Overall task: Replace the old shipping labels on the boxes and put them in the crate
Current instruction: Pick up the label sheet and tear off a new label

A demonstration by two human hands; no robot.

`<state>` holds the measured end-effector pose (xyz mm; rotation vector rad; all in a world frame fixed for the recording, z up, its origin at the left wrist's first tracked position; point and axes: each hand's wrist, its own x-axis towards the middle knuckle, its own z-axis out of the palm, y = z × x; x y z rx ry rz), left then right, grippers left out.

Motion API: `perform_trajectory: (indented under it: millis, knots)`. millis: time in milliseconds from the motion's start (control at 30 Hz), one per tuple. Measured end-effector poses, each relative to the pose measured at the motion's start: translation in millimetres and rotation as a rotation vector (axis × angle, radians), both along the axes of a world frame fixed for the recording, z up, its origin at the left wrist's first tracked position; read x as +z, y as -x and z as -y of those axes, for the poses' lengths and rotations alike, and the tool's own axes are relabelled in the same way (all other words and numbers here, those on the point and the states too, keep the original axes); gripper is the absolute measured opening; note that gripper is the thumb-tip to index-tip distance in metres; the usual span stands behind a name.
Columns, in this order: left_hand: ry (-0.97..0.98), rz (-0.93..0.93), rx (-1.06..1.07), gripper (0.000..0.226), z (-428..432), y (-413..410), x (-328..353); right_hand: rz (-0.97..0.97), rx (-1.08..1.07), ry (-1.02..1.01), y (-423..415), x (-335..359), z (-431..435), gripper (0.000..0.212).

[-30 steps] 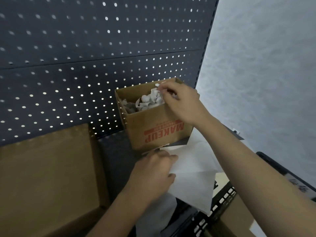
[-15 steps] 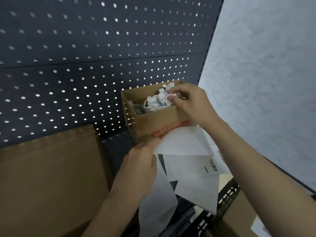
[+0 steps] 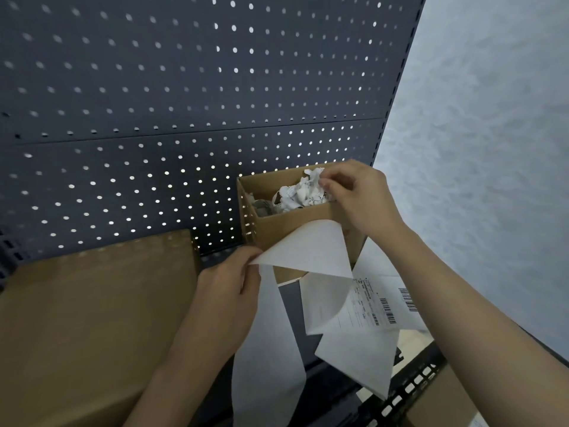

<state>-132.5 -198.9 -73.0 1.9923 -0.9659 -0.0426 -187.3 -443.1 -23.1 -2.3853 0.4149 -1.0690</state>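
Head view — left hand [image 3: 228,291] pinches the limp white label strip [image 3: 304,254] below the open brown cardboard box [image 3: 277,229], right hand [image 3: 357,195] pinching crumpled white paper [image 3: 303,192] inside — flimsy, best held at edges.

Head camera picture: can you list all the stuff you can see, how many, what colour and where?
small open box: one, brown cardboard, at the back against the pegboard
crumpled paper: a heap, white with print, inside the small open box
large box: one, brown cardboard, on the left
label strip: one long folded strip, white, in front of the small open box, hanging down past the shelf edge
printed labels: at least two, white with black barcodes, lying right of the strip
pegboard: one, dark blue-grey with round holes, across the back
wall: pale grey, on the right
slotted rack edge: one, black, bottom right
left hand: pinching the corner of the label strip
right hand: fingers on the crumpled paper in the small open box
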Motion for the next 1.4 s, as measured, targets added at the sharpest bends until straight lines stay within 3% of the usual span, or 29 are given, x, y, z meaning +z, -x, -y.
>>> perform_trajectory:
  millis: [267,400,733,1067,1167,1233,1400]
  knots:
    - [0.059,-0.022,0.048,0.027,-8.3,-1.9,2.5,0.101,0.032,0.071,10.2,-2.9,-3.3,0.01]
    - [0.119,-0.067,0.059,0.03,-13.1,-5.0,5.4,0.111,0.078,-0.067,30.2,-7.6,-15.5,0.014]
    - [0.31,-0.2,-0.014,0.035,-24.2,1.7,24.0,-0.077,0.383,-0.407,56.4,-25.2,-35.0,0.038]
    - [0.25,-0.286,-0.013,0.032,-24.7,-1.4,16.4,0.078,0.461,-0.587,54.7,-9.3,-48.2,0.024]
    - [0.309,-0.354,-0.003,0.054,-24.1,-0.1,11.3,0.137,0.43,-0.625,50.2,-5.7,-51.4,0.024]
    - [0.382,-0.294,0.035,0.053,-24.8,4.2,13.3,0.156,0.407,-0.628,45.1,-2.2,-55.6,0.02]
    - [0.455,-0.039,0.114,0.017,-28.9,12.0,25.8,0.195,0.414,-0.611,34.3,5.9,-66.6,0.016]
